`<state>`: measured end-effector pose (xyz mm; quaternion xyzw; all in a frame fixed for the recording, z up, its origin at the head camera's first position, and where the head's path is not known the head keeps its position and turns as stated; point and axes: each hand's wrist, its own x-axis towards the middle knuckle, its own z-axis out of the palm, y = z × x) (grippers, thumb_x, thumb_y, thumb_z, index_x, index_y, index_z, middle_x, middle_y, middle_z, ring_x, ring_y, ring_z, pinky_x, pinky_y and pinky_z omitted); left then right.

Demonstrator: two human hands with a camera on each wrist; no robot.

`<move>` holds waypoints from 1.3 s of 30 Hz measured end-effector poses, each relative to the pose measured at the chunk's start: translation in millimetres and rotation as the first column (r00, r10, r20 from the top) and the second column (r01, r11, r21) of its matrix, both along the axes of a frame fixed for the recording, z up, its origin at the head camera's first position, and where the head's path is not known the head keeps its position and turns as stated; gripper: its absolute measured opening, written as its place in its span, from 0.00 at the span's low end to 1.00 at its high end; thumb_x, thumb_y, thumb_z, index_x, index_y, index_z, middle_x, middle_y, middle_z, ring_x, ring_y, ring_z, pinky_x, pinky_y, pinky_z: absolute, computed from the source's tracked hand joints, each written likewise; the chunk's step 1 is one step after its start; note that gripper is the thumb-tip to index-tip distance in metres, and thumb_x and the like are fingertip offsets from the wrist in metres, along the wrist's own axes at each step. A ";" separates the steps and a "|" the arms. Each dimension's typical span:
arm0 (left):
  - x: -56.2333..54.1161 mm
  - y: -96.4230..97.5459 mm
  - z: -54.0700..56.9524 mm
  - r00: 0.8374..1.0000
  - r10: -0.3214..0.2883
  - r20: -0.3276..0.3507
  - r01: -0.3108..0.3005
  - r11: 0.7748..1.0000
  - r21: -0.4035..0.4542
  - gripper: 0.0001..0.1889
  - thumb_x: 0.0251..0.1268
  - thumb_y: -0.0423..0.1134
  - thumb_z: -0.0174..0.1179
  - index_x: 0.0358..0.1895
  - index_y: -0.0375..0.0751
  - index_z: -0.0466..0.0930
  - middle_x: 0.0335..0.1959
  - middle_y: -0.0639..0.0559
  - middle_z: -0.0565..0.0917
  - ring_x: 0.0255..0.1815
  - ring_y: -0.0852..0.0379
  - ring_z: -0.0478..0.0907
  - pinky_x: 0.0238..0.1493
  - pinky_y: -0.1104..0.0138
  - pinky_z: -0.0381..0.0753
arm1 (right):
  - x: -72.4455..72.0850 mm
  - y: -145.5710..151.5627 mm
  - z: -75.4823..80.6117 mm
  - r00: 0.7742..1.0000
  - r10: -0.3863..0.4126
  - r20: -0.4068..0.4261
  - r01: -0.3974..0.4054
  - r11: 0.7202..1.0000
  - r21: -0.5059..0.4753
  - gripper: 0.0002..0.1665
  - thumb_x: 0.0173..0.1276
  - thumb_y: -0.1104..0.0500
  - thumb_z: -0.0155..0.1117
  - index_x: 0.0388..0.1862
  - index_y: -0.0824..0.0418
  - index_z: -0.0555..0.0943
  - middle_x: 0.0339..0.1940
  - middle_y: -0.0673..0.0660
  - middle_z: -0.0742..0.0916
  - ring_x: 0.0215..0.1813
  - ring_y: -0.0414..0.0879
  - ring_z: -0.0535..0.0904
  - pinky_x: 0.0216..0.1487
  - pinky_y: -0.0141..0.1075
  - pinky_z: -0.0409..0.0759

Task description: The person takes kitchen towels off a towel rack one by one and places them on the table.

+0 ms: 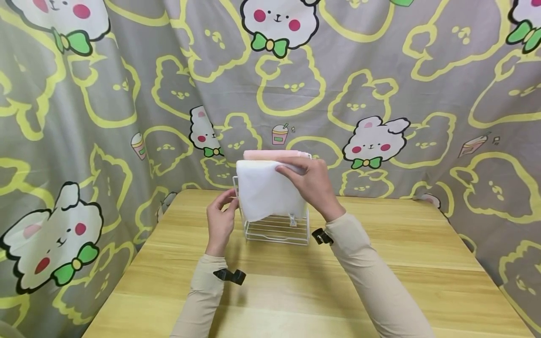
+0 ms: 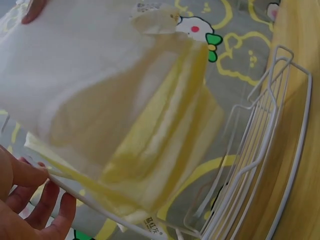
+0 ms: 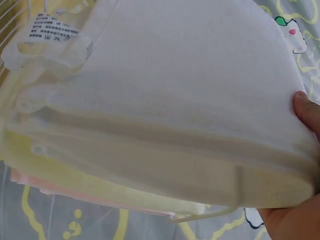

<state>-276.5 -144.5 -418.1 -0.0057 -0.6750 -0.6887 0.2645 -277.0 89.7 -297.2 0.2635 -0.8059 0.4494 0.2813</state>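
Observation:
A folded white towel [image 1: 266, 190] stands on edge at the white wire rack [image 1: 276, 241]. My right hand [image 1: 314, 185] pinches its upper right edge, thumb on the near face and fingers behind. The towel's lower edge hangs loose over the rack's wires, with a printed care label [image 3: 52, 29] at one corner. Behind it are a yellow towel [image 2: 162, 135] and a pink towel [image 1: 270, 154], mostly hidden. My left hand [image 1: 220, 218] is at the rack's left side, its fingers and thumb holding a side wire [image 2: 87, 200].
The rack stands on a wood-grain table [image 1: 380, 272] close to its far edge. A grey curtain [image 1: 304, 103] with yellow outlines and white cartoon animals hangs behind and at the sides. Each sleeve carries a black strap mount [image 1: 230, 276] at the wrist.

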 end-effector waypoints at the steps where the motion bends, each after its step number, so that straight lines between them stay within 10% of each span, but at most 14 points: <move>1: 0.2 -0.5 -0.2 1.000 -0.004 0.000 0.004 1.000 0.001 0.13 0.67 0.22 0.62 0.52 0.28 0.85 0.47 0.37 0.86 0.42 0.60 0.82 0.48 0.66 0.91 | 1.1 0.4 1.7 1.000 0.003 -0.005 -0.004 1.000 -0.007 0.13 0.64 0.54 0.77 0.45 0.57 0.92 0.44 0.54 0.92 0.47 0.47 0.89 0.43 0.42 0.91; 17: -0.7 -3.0 -3.1 1.000 -0.007 0.001 0.007 1.000 0.010 0.13 0.67 0.25 0.65 0.53 0.28 0.85 0.46 0.42 0.87 0.39 0.64 0.82 0.44 0.74 0.88 | 25.6 2.8 23.4 0.992 0.046 -0.117 -0.058 0.993 -0.103 0.14 0.63 0.55 0.78 0.48 0.53 0.92 0.44 0.53 0.92 0.46 0.43 0.89 0.43 0.39 0.92; 25: 18.0 2.3 18.5 1.000 0.006 -0.028 -0.007 0.999 -0.032 0.11 0.66 0.23 0.64 0.49 0.23 0.85 0.42 0.45 0.89 0.37 0.64 0.82 0.43 0.77 0.85 | 41.1 3.7 33.3 0.979 0.039 -0.201 -0.064 0.991 -0.117 0.14 0.62 0.58 0.78 0.47 0.55 0.92 0.43 0.51 0.92 0.47 0.42 0.88 0.47 0.35 0.91; 33: -0.9 -3.5 -4.5 0.999 -0.020 -0.040 0.020 1.000 -0.003 0.11 0.67 0.23 0.65 0.51 0.24 0.85 0.43 0.42 0.87 0.37 0.66 0.83 0.49 0.56 0.92 | 55.0 6.4 35.6 0.957 0.048 -0.284 -0.101 0.979 -0.174 0.14 0.59 0.64 0.80 0.45 0.59 0.92 0.41 0.53 0.93 0.45 0.45 0.89 0.47 0.27 0.88; 39: -1.3 -4.9 -7.5 0.999 -0.018 -0.030 0.017 0.999 -0.031 0.11 0.68 0.28 0.66 0.50 0.29 0.86 0.44 0.39 0.86 0.41 0.64 0.83 0.45 0.70 0.91 | 67.4 8.8 36.8 0.951 0.063 -0.303 -0.122 0.976 -0.180 0.15 0.57 0.67 0.80 0.45 0.60 0.92 0.43 0.54 0.93 0.46 0.46 0.89 0.49 0.29 0.89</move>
